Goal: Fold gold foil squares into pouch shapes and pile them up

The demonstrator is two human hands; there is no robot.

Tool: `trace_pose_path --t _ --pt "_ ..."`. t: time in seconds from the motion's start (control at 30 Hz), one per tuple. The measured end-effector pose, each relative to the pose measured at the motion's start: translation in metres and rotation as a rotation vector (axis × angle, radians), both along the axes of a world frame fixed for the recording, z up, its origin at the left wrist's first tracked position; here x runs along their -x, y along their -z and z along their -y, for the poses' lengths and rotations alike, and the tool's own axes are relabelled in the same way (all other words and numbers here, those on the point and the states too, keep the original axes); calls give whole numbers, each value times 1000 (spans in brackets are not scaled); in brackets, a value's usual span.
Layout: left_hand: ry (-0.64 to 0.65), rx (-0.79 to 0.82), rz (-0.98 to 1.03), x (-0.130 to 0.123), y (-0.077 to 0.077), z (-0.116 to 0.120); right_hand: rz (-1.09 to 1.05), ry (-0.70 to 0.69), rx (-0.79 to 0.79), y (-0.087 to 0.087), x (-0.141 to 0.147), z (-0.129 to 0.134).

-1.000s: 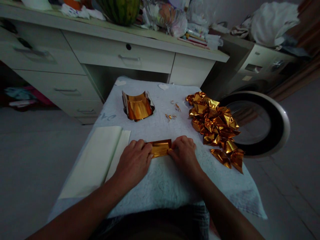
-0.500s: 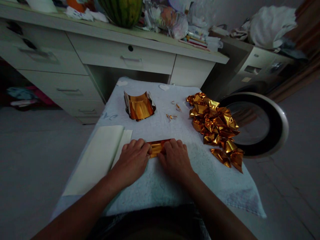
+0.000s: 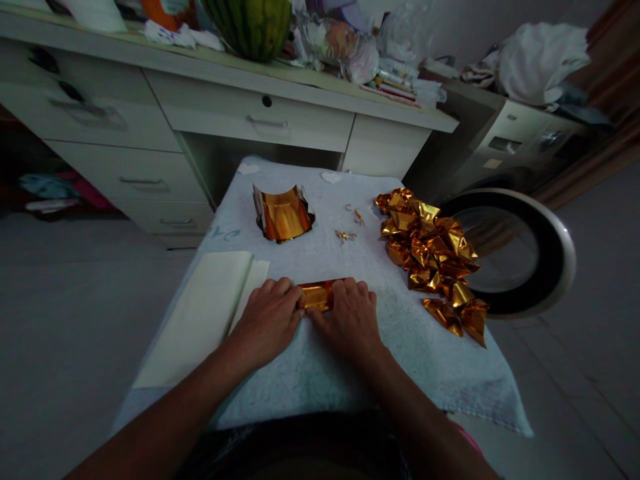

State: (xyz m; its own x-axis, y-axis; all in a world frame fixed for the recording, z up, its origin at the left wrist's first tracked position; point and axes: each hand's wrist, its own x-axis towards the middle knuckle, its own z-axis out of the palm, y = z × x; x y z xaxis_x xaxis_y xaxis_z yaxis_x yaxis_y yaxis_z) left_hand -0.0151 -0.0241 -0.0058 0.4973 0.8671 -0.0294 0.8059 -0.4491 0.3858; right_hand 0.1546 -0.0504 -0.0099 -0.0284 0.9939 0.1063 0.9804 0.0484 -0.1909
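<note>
Between my two hands lies a strip of shiny gold foil (image 3: 318, 296), flat on the cloth-covered table. My left hand (image 3: 274, 319) is closed on its left end, fingers curled. At the right end, my right hand (image 3: 353, 315) has its fingers curled over the foil, and its thumb reaches left along the near edge. Beyond them stands a stack of curved gold foil sheets (image 3: 284, 215). Small gold twisted ties (image 3: 345, 235) lie behind the strip. To the right is a pile of folded gold foil pieces (image 3: 430, 243).
Pale paper sheets (image 3: 200, 313) lie left on the table (image 3: 330, 373). A white desk (image 3: 220, 107) with a watermelon (image 3: 253, 27) stands behind. At the right, a washing machine has its round door (image 3: 560, 253) open beside the table.
My right thumb has slid left along the near edge of the foil strip. Both hands still hold the strip. The whole view has shifted slightly.
</note>
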Motion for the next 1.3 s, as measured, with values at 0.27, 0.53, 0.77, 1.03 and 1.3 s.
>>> trace_pose_path --t 0.27,0.53,0.77,1.03,1.3 --pt "-22 35 32 1 5 -2 -57 3 13 2 -5 -1" --pt "-20 64 13 0 1 -1 -96 29 60 0 -22 -3" --pt "-14 77 0 -1 -3 -1 -107 87 68 -3 -42 -3" --pt "-12 67 0 0 -1 -2 -124 114 74 -2 -67 -2" --pt "1 56 -13 0 -1 -2 -289 -35 166 -13 -77 -14"
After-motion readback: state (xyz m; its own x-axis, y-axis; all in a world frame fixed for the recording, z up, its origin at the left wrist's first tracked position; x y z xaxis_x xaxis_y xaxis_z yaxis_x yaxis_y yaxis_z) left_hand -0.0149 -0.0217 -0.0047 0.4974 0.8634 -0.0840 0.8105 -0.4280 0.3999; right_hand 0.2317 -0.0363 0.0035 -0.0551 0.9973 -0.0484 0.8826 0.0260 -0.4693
